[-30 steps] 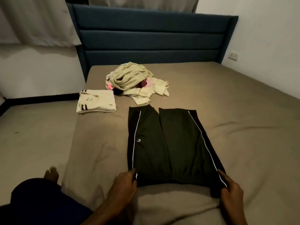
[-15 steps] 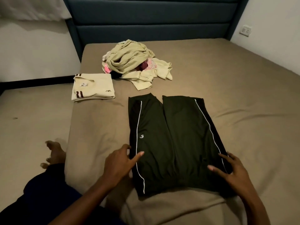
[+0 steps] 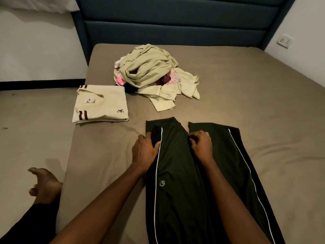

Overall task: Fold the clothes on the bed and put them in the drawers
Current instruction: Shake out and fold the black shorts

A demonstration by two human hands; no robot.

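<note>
Covering most of the view, the bed [image 3: 246, 103] is running off frame at 3 and 6 o'clock. Dark track pants [image 3: 184, 182] are lying flat at 5 o'clock, their lower end cut off. An unfolded pile [image 3: 151, 71] is sitting at 12, a folded cream shirt [image 3: 102, 104] at 10. The left hand [image 3: 145, 150] is gripping the pants' left edge; the right hand [image 3: 201, 145] is pinching the inner leg, fingertips hidden.

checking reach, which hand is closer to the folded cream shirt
Left. The left hand grips the dark pants' outer edge, just right of the folded cream shirt. The right hand sits farther right, at the legs' split.
</note>
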